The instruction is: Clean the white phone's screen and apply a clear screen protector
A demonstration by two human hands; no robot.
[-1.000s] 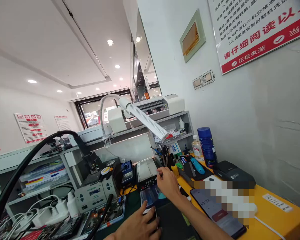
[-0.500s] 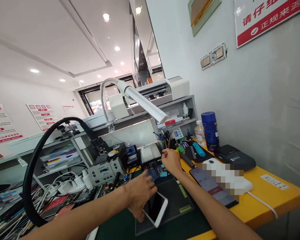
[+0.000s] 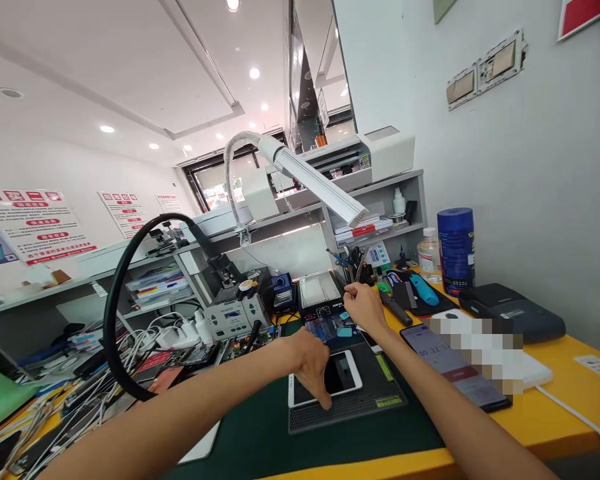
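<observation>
A white-framed smartphone [image 3: 344, 373] with a dark screen lies on a black perforated mat [image 3: 350, 403]. My left hand [image 3: 310, 363] reaches across it from above, thumb at the near edge and fingers towards the far edge, gripping it. Farther back, my right hand [image 3: 365, 308] is closed in front of a cluster of upright tools [image 3: 353, 263]. A thin metal tool shows just above its fingers; whether they hold it is hidden. Small blue pieces [image 3: 344, 331] lie between the two hands.
Right of my forearm lie a phone with a timer [image 3: 455, 367] and a blue canister [image 3: 455, 250]. A grey soldering station [image 3: 235, 317] and tangled cables [image 3: 150, 333] crowd the left. A lamp [image 3: 320, 183] and black flexible arm [image 3: 111, 320] overhang the bench.
The smartphone has gone from tilted in my left hand to flat on the mat, turned lengthwise. My right hand stays by the tools. The camera view has swung left.
</observation>
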